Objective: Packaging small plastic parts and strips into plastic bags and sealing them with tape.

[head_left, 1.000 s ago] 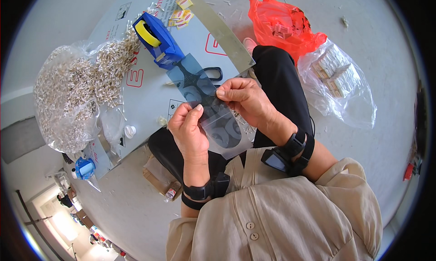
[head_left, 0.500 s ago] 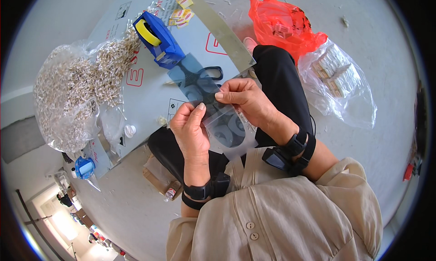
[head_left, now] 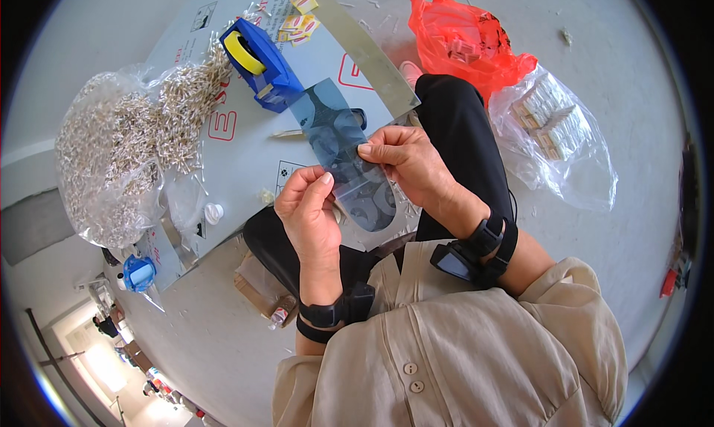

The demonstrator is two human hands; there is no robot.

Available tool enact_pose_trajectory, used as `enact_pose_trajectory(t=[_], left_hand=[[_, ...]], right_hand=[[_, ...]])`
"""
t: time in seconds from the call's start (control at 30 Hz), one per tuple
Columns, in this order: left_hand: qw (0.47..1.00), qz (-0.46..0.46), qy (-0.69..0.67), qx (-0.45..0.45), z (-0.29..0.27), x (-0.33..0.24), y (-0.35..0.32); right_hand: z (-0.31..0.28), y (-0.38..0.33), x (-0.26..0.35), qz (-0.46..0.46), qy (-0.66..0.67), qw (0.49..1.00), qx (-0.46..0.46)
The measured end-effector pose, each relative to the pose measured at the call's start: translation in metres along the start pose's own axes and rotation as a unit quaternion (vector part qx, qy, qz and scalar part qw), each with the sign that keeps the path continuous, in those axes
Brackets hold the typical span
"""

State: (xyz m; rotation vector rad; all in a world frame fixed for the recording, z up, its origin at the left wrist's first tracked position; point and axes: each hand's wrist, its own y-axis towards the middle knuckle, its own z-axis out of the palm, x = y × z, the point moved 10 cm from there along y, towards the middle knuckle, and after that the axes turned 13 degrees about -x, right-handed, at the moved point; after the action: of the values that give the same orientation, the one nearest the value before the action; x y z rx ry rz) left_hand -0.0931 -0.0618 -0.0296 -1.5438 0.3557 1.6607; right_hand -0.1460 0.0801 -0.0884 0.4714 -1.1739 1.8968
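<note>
Between my two hands is a dark blue see-through plastic film strip [head_left: 325, 115] with a rounded near end. My left hand [head_left: 309, 204] pinches its left edge between thumb and fingers. My right hand [head_left: 405, 159] pinches the opposite edge near the middle. The strip slants over the table, its far end close to a blue tape dispenser [head_left: 260, 66] holding a yellow roll. Partly hidden under the film lie scissors; their dark handle [head_left: 363, 118] shows at its right and a blade at its left.
A clear bag of cotton swabs [head_left: 123, 152] spills across the table [head_left: 249, 141] at left. Small yellow packets [head_left: 299, 27] lie at the far edge. On the floor at right are a red plastic bag [head_left: 461, 44] and a clear bag [head_left: 587, 156] with white bundles.
The film strip has shifted slightly away from me and to the right at its far end. Clear plastic seen at its near end earlier no longer shows there. Both hands keep their pinch.
</note>
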Motion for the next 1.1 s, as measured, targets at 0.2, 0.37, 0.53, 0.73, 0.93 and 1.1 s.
enact_pose_trajectory(t=[0.2, 0.37, 0.53, 0.73, 0.93, 1.1], left_hand=[[0.998, 0.027, 0.022, -0.043, -0.003, -0.008, 0.003], [0.999, -0.002, -0.009, -0.034, -0.002, -0.003, 0.008], [0.998, -0.037, -0.048, -0.002, 0.004, 0.002, 0.007], [0.999, 0.013, 0.041, 0.016, 0.008, -0.004, 0.003], [0.997, 0.057, 0.045, -0.028, -0.004, -0.008, 0.007], [0.998, 0.048, 0.041, -0.029, -0.006, -0.004, 0.007]], right_hand=[[0.006, -0.004, 0.005, -0.014, -0.020, 0.999, 0.022], [0.009, -0.004, 0.010, -0.038, -0.035, 0.998, 0.037], [0.007, -0.004, 0.009, -0.038, -0.036, 0.998, 0.024], [0.008, -0.007, 0.005, -0.023, -0.085, 0.996, 0.033], [0.009, -0.009, -0.001, 0.046, -0.003, 0.997, 0.058], [0.006, -0.006, -0.001, 0.036, -0.012, 0.998, 0.058]])
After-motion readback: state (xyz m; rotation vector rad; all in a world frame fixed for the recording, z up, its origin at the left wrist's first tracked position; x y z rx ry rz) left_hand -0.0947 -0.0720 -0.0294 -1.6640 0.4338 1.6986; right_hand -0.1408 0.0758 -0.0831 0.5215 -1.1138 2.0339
